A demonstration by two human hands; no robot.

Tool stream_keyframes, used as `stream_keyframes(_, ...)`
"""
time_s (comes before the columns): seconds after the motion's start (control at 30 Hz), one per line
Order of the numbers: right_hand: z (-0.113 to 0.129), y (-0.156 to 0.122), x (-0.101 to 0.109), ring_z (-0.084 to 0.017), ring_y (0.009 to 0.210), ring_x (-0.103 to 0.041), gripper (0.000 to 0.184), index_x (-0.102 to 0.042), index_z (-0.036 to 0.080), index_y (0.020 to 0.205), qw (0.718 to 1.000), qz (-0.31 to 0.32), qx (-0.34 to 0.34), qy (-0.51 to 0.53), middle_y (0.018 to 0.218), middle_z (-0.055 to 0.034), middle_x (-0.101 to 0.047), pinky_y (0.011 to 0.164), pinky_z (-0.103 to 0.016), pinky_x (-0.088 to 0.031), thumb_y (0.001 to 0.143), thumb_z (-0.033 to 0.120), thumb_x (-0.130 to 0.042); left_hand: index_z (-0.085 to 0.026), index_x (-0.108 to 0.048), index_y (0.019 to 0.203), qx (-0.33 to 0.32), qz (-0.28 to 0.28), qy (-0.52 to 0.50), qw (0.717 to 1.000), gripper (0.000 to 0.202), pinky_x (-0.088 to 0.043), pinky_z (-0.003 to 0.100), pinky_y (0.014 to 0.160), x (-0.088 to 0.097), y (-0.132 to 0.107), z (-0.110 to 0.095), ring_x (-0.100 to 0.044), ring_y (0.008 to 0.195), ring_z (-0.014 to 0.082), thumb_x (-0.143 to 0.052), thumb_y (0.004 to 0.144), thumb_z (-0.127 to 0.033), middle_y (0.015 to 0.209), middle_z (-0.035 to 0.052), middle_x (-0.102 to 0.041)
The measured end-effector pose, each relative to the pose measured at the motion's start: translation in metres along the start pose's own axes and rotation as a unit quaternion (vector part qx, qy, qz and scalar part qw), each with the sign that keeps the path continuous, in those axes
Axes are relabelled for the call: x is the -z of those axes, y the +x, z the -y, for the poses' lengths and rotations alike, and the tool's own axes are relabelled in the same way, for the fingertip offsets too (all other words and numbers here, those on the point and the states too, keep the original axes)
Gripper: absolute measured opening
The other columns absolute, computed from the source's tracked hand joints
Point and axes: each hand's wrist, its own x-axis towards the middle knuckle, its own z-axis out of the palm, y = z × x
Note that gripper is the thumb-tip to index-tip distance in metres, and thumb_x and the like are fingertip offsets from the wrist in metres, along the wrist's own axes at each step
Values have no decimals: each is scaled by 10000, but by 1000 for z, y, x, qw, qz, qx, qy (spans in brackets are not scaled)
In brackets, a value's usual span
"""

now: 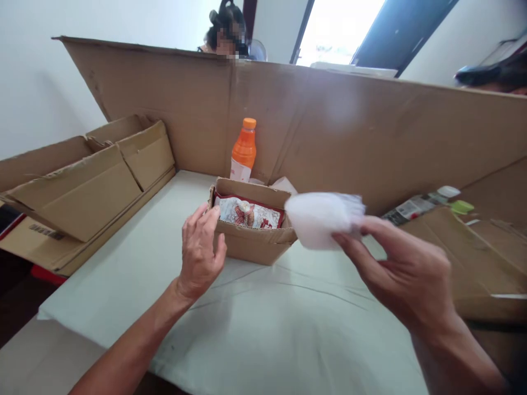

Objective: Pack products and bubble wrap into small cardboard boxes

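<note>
A small open cardboard box point(255, 241) sits in the middle of a white-covered table point(288, 329). Inside it lies a red and white printed packet point(247, 213). My left hand point(201, 253) rests against the box's left front corner, fingers loosely curled on its edge. My right hand point(395, 269) pinches a white, motion-blurred soft item point(323, 218), held just above the box's right side. What the white item is I cannot make out.
An orange drink bottle point(244, 149) stands behind the box against a tall cardboard wall point(370, 131). Flattened cardboard boxes point(82, 186) lie left; more cardboard and packets point(424, 206) lie right. Another person's head point(226, 30) shows beyond the wall.
</note>
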Motion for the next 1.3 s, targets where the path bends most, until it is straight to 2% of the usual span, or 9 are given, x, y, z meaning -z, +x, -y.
stream_keyframes(0.2, -2, 77, -84, -185, 737, -633, 175, -711, 222, 834, 969, 194, 137, -68, 767, -20, -724, 693, -322, -434, 943, 268, -583, -208, -449, 1428, -22, -18, -30, 999, 607, -484, 489, 1018, -8, -11, 7, -616, 1012, 229, -500, 862, 5, 992, 68, -663)
stream_keyframes(0.33, 10, 91, -133, -188, 683, -640, 182, -673, 198, 689, 909, 372, 151, -114, 668, -38, -699, 620, -289, -373, 867, 189, -641, -188, -456, 1411, -21, -11, -37, 999, 600, -485, 488, 1010, -6, -14, 7, -609, 1017, 231, -509, 851, 20, 984, 75, -667)
stream_keyframes(0.47, 18, 89, -158, -193, 627, -661, 154, -716, 208, 796, 853, 482, 152, -130, 683, -51, -731, 548, -286, -326, 870, 137, -600, -190, -461, 1406, -21, -8, -46, 999, 593, -493, 483, 1001, -6, -10, 10, -613, 1015, 229, -515, 853, 16, 984, 74, -674)
stream_keyframes(0.67, 22, 81, -169, -260, 819, -732, 203, -727, 143, 965, 855, 448, 184, -187, 894, -160, -778, 686, -327, -422, 860, 69, -570, -187, -470, 1399, -15, -5, -52, 998, 588, -498, 484, 999, -8, -10, 13, -610, 1022, 233, -526, 850, 18, 971, 70, -669)
stream_keyframes(0.83, 21, 89, -163, -251, 861, -732, 249, -711, 142, 1088, 822, 526, 165, -140, 947, -143, -778, 638, -286, -430, 893, 134, -557, -191, -457, 1426, -11, -20, -48, 999, 617, -495, 480, 1014, -7, -12, 10, -601, 1110, 250, -557, 848, 2, 1080, 99, -663)
stream_keyframes(0.97, 0, 88, -114, -217, 868, -714, 185, -739, 200, 988, 910, 405, 65, -60, 973, -67, -782, 689, -280, -465, 899, 206, -576, -217, -374, 1505, 53, -53, -48, 996, 736, -452, 497, 1085, 1, -20, 14, -517, 1298, 293, -637, 832, -79, 1362, 152, -548)
stream_keyframes(1.03, -19, 69, -79, -185, 813, -700, 196, -738, 215, 994, 963, 270, -23, -9, 957, -33, -779, 692, -274, -479, 920, 260, -562, -238, -358, 1516, 125, -54, -84, 987, 751, -431, 511, 1108, 4, -28, 20, -494, 1331, 303, -654, 835, -129, 1428, 149, -504)
stream_keyframes(1.13, -48, 12, -42, -175, 711, -673, 237, -734, 201, 949, 980, 140, -140, 34, 859, -36, -766, 629, -279, -491, 910, 374, -577, -277, -378, 1501, 266, -7, -158, 951, 706, -438, 499, 1104, 4, -44, 30, -522, 1314, 291, -652, 856, -195, 1474, 128, -487)
stream_keyframes(1.3, -49, -84, -67, -239, 931, -705, 460, -628, 193, 1254, 937, 186, -258, 145, 1156, -123, -733, 597, -297, -529, 845, 402, -639, -297, -398, 1480, 400, 50, -271, 874, 691, -437, 446, 1114, -12, -62, 35, -475, 1374, 270, -673, 847, -266, 1532, 104, -449)
